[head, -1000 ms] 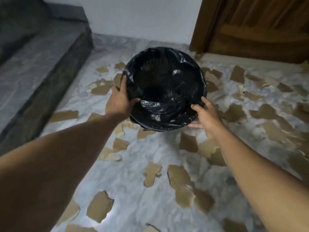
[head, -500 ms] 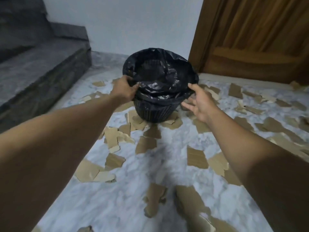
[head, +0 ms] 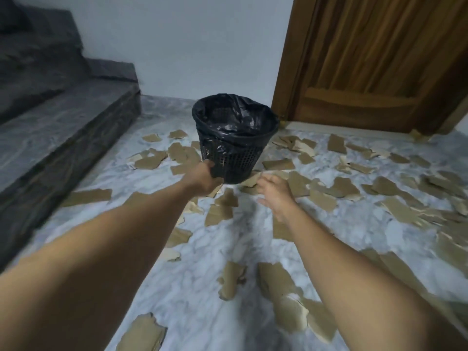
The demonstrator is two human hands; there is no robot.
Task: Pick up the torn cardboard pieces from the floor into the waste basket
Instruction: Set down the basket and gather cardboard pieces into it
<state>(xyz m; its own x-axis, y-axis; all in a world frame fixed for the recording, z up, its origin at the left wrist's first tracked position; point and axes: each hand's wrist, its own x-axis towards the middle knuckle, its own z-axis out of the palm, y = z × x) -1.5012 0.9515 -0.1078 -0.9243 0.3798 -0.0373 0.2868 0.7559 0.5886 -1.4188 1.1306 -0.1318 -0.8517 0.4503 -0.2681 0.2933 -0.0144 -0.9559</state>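
The basket [head: 235, 153], black mesh with a black liner [head: 229, 115] folded over its rim, stands mouth up just beyond both hands. Whether its base sits fully on the floor [head: 202, 274] cannot be told. No cardboard shows inside it.

The left hand [head: 202, 179] grips the basket low on its left wall, thumb on the mesh and fingers curled round the bottom edge. The right hand [head: 274, 191] is just beside the base on the other side, apart from it, fingers spread and loose, holding nothing. It hangs over the cardboard pieces [head: 278, 163]; whether it touches any cannot be told.

Pieces lie flat on the marble floor all round both hands. They are thickest to the right of the right hand, several lie left of the left hand, and larger ones lie under the forearms. One piece touches the basket's base just ahead of the right fingertips.

A dark stone step [head: 63, 127] runs well to the left of the left hand. A wooden door [head: 367, 72] stands beyond the right hand, behind the basket, and a pale wall [head: 190, 46] lies straight ahead.
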